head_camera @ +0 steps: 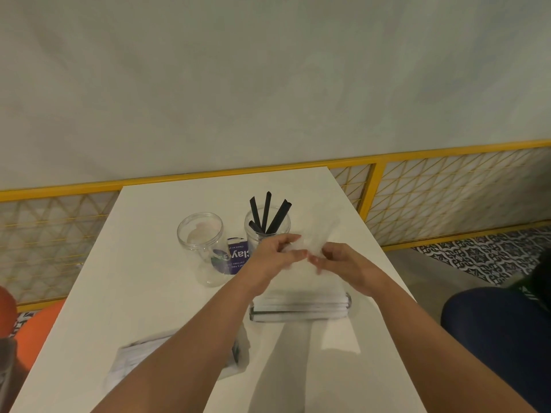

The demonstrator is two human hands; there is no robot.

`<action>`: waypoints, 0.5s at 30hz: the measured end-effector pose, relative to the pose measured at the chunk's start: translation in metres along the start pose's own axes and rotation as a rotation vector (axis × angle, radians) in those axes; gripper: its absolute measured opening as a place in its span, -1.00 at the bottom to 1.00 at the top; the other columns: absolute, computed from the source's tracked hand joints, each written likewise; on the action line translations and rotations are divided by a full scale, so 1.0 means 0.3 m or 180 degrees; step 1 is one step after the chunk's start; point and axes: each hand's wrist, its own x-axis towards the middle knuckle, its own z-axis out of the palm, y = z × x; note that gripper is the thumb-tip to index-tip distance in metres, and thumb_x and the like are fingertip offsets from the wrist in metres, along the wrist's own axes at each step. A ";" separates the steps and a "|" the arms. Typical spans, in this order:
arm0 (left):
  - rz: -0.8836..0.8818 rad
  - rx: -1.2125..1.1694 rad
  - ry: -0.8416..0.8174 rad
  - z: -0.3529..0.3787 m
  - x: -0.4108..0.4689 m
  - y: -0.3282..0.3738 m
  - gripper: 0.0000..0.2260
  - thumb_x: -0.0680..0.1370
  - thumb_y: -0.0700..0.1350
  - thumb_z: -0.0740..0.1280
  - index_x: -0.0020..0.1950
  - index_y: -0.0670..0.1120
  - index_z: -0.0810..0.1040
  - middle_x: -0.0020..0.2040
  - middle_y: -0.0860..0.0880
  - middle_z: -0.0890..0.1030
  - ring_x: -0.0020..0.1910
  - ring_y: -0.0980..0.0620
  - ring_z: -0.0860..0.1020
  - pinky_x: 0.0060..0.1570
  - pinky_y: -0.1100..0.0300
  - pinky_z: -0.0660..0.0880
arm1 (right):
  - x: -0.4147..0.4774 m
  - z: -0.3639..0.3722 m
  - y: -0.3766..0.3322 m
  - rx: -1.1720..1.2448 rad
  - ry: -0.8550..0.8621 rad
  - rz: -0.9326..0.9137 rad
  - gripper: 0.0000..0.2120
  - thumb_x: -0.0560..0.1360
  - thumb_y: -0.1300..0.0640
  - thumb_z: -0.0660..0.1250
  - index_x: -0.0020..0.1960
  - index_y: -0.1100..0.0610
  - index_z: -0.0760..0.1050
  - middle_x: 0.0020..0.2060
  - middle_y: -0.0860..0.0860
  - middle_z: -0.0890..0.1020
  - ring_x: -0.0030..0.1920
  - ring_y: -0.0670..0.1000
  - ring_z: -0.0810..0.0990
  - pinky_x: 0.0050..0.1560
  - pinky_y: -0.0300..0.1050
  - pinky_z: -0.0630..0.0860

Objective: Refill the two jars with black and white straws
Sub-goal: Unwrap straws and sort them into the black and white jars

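Black straws (266, 214), four, stand in one of two jars (199, 234); left grip (275, 254) and right grip (340, 260) pinch wrapping (310, 242).

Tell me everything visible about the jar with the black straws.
The jar is clear, glass or plastic, round, wide-mouthed and lidless. It stands upright on the white table, right of the empty jar. Four black straws lean inside, three reaching above the rim. The left hand, pinching a blurred clear wrapper, hides its lower front.
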 end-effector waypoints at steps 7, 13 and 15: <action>0.0218 -0.0272 0.0311 -0.007 -0.038 0.075 -0.90 0.55 -0.11 0.31 -0.12 -0.05 0.61 -0.43 0.17 0.52 -0.31 0.13 0.43 -0.22 0.28 0.36 | -0.015 -0.005 -0.064 0.0677 0.0192 -0.0180 -0.78 0.58 0.11 0.19 -0.13 0.05 0.58 -0.28 0.03 0.53 -0.19 -0.01 0.48 -0.05 -0.07 0.32; 0.0976 0.0051 0.0585 0.005 -0.047 0.131 -0.83 0.61 -0.04 0.18 0.03 0.05 0.57 -0.42 0.10 0.38 -0.41 0.18 0.32 -0.35 0.38 0.33 | 0.005 0.001 -0.185 0.0699 0.0483 -0.0194 -0.69 0.57 -0.08 0.18 -0.01 0.09 0.61 -0.13 -0.07 0.61 -0.07 -0.08 0.54 0.03 -0.12 0.39; 0.1175 0.0355 0.0643 -0.015 -0.055 0.149 -0.79 0.62 -0.09 0.16 -0.07 -0.06 0.56 -0.46 0.09 0.33 -0.48 0.21 0.28 -0.41 0.41 0.27 | 0.005 -0.008 -0.199 0.0366 0.0523 -0.0213 -0.78 0.58 0.11 0.21 -0.11 0.16 0.58 -0.27 -0.12 0.58 -0.26 -0.18 0.50 -0.14 -0.24 0.38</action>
